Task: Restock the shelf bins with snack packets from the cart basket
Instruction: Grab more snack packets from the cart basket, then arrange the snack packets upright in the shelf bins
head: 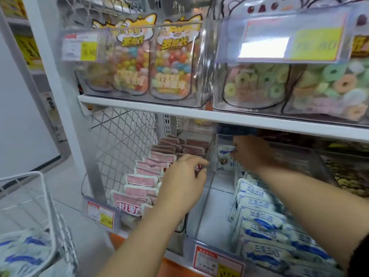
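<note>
On the lower shelf stands a clear bin (201, 226) holding a row of blue-and-white snack packets (259, 212) along its right side; its left half is bare. My right hand (249, 151) reaches deep to the back of this bin and pinches the top of an upright blue-and-white packet (224, 158). My left hand (184, 180) hovers over the divider between this bin and the bin of pink packets (143, 182), fingers loosely curled and holding nothing. At the bottom left, the white wire cart basket (46, 198) holds more blue-and-white packets (22, 254).
The upper shelf (179, 109) carries clear bins of colourful candy bags (151, 64) and ring gummies (311, 84), close above my right hand. Price tags (100, 214) hang on the bin fronts. A white wire mesh panel (119, 140) closes the shelf's left side.
</note>
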